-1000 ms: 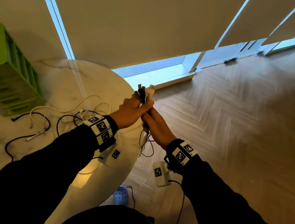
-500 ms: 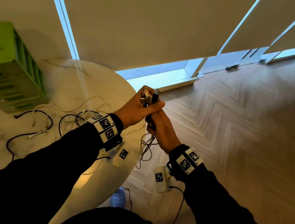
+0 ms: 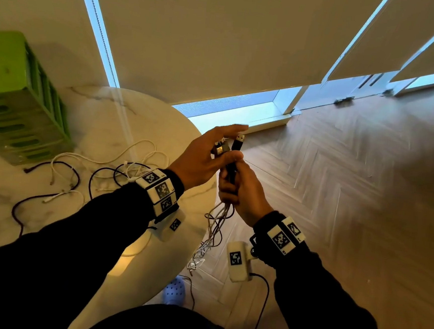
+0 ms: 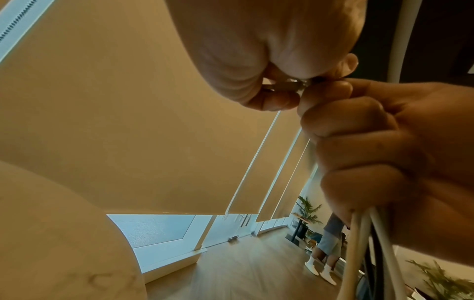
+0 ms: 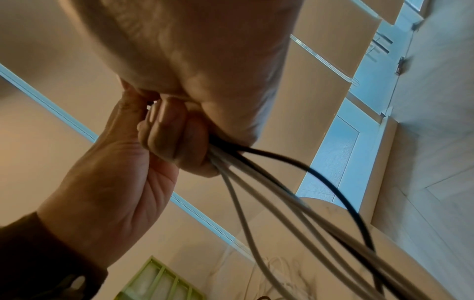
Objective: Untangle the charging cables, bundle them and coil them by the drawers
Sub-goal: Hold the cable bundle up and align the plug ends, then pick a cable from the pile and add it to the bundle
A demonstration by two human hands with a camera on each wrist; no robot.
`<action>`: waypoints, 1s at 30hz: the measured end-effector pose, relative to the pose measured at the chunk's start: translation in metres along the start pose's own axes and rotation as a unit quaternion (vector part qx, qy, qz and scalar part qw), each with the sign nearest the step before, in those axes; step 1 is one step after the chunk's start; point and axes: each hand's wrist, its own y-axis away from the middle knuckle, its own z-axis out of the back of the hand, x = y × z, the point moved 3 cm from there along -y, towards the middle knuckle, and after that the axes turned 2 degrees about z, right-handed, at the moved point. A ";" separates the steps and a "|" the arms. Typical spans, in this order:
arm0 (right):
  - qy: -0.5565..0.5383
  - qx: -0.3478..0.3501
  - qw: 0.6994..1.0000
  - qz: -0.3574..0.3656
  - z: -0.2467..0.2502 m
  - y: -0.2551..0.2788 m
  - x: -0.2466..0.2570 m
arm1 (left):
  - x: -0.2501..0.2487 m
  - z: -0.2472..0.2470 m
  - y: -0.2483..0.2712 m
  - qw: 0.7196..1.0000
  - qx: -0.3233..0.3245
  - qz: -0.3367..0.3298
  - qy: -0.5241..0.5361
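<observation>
Beige blinds (image 3: 222,33) hung over a low window beside a round marble worktop (image 3: 141,121) and a herringbone wood floor (image 3: 354,176). Just past the worktop's edge, the right hand (image 3: 245,190) was curled tight round a bundle of cables (image 3: 216,224), white ones and a black one, which hung from the fist toward the floor. The left hand (image 3: 203,158) met it from above, thumb and lower fingers pinching the plugs (image 3: 222,147) at the bundle's top while the forefinger stretched out straight; a black USB plug (image 3: 239,141) stood upright just beside them. More loose cables (image 3: 99,172), white and dark, lay sprawled on the worktop behind the left wrist, near a green set of drawers (image 3: 17,99) at the far left.
</observation>
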 end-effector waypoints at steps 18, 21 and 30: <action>0.254 -0.035 0.966 0.025 0.011 -0.011 0.005 | 0.016 0.001 0.000 0.988 -0.009 0.059 0.143; 0.072 -0.058 0.994 0.053 0.018 -0.013 0.017 | 0.031 -0.003 0.007 0.971 0.039 0.123 0.203; -0.010 -0.072 0.997 -0.014 0.011 0.018 0.034 | 0.076 -0.061 0.017 0.956 0.246 0.153 -0.043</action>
